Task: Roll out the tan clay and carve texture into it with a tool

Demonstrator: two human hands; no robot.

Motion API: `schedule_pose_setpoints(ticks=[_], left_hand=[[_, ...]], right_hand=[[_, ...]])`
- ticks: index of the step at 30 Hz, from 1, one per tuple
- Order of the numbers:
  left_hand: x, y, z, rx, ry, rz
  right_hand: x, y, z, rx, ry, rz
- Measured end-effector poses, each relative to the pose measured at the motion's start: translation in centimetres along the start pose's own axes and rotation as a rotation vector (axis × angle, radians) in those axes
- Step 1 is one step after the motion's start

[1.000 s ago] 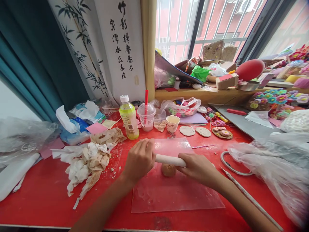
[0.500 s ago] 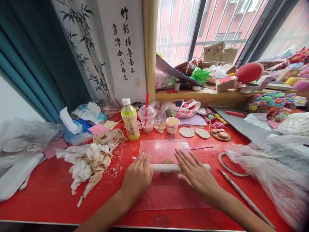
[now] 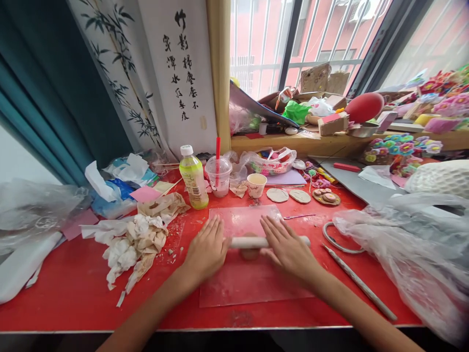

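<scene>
A pale rolling pin (image 3: 244,243) lies crosswise over a flattened brown lump of clay (image 3: 249,254), which shows in front of and behind it. Under both is a clear plastic sheet (image 3: 234,288) on the red table. My left hand (image 3: 208,247) rests flat on the pin's left end, its fingers stretched forward and hiding that end. Toward the other end, my right hand (image 3: 287,247) lies across the pin with its palm down and fingers extended; the pin's tip pokes out beyond it. Neither hand wraps its fingers around the pin.
Crumpled tissues (image 3: 135,239) lie at left, with a drink bottle (image 3: 194,181), a lidded plastic cup (image 3: 219,181) and a paper cup (image 3: 257,186) behind the sheet. Two pale clay discs (image 3: 277,195) are beyond it. At right are a grey stick (image 3: 359,281) and a plastic bag (image 3: 399,254).
The rolling pin has moved slightly forward over the clay, with both hands still flat on it. The camera view has shifted a little.
</scene>
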State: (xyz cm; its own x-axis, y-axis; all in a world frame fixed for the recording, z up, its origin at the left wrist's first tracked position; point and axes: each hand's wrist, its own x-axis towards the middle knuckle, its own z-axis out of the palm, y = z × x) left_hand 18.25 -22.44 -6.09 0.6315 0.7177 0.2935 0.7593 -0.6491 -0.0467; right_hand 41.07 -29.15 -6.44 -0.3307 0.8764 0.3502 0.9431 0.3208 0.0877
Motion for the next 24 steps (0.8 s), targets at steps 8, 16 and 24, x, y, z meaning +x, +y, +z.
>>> schedule_pose_setpoints(ticks=[8, 16, 24], left_hand=[[1.4, -0.9, -0.8, -0.091, -0.100, 0.040], [1.3, -1.3, -0.1, -0.101, -0.051, 0.044], [-0.8, -1.6, -0.9, -0.141, -0.145, 0.141]], right_hand=[[0.3, 0.5, -0.1, 0.028, -0.087, 0.073], [0.9, 1.6, 0.0, 0.032, -0.119, 0.018], [-0.8, 0.1, -0.7, -0.027, -0.011, 0.006]])
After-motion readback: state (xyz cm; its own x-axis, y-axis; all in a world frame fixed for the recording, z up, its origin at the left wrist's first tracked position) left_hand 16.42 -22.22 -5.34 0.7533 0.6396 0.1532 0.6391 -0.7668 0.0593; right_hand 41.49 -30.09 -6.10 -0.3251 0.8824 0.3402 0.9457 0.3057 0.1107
